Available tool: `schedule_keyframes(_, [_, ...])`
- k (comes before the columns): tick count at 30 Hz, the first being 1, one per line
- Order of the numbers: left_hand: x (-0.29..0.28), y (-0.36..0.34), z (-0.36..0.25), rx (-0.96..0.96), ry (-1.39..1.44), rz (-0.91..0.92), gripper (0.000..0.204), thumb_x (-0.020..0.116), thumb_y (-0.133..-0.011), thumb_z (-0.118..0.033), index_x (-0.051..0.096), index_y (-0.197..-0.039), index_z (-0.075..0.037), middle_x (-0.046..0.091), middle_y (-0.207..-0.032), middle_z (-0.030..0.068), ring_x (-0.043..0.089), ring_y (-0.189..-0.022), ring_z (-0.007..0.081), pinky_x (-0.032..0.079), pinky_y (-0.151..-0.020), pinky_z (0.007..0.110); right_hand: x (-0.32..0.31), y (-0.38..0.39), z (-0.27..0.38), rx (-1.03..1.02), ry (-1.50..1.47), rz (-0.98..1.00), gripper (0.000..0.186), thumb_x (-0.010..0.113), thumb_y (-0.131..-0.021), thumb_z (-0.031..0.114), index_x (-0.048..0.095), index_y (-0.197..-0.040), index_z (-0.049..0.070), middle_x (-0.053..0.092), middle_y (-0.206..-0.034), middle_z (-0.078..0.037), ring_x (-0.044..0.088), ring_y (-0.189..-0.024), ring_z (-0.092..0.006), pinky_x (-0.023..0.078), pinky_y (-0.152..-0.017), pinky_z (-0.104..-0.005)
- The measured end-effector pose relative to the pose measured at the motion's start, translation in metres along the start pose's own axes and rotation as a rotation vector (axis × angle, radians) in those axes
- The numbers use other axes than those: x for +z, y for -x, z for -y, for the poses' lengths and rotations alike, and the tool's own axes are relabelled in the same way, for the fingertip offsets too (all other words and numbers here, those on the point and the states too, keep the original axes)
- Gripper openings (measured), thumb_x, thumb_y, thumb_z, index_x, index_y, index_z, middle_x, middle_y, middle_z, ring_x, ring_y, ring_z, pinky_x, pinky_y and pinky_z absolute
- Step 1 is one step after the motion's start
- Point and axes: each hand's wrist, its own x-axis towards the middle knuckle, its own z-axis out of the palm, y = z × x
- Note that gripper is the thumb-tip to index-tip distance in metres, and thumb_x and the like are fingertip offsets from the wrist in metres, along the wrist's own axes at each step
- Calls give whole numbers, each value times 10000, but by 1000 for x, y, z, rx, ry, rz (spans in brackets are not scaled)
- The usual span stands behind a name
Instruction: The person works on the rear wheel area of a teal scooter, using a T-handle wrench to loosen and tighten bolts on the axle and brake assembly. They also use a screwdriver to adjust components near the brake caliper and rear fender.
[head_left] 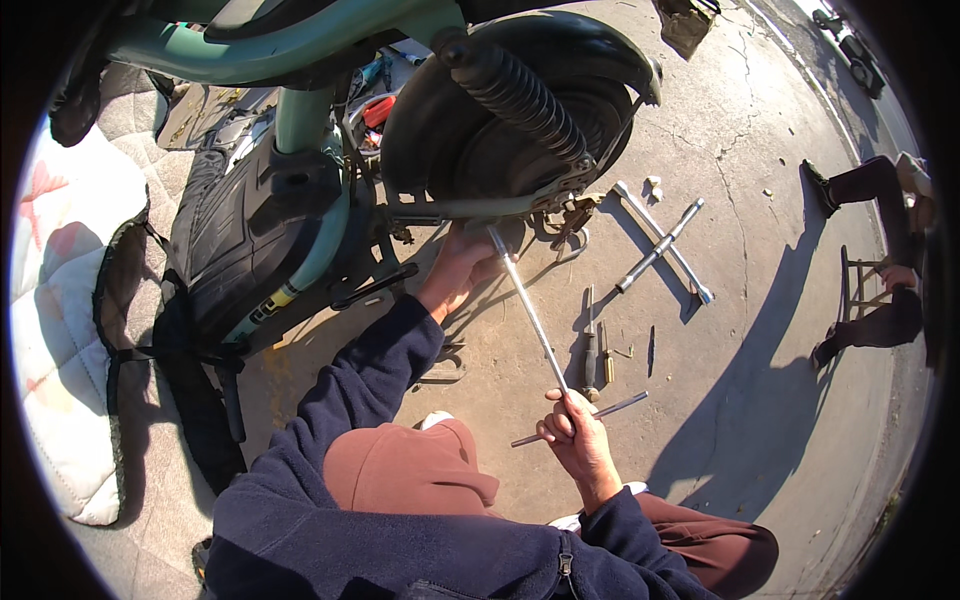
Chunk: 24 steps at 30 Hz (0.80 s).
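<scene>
My right hand is closed on a long silver T-handle wrench, whose darker crossbar passes across my fingers. The shaft runs up to the underside of a mint-green two-wheeler, beside its black rear wheel. My left hand is up under the frame by the shaft's top end, its fingers curled and partly hidden; what they hold I cannot make out. A cross-shaped lug wrench lies on the ground to the right, with screwdrivers below it.
A seated person in dark trousers is at the far right. A white quilted cover hangs at the left. Scattered tools lie behind the two-wheeler, a dark bag stands at the top, and a small vehicle is on the road.
</scene>
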Motion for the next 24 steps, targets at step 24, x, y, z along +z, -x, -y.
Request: schedule_keyframes(24, [3, 0, -5, -32, -140, -58, 608, 574, -891, 46, 210, -1360, -89, 643, -1000, 166, 673, -951, 281, 566, -898, 392, -9, -8, -30, 390, -1290, 147, 386, 342, -1040, 256, 517, -1134, -75, 366, -544, 31, 343, -422, -88, 468, -622, -259])
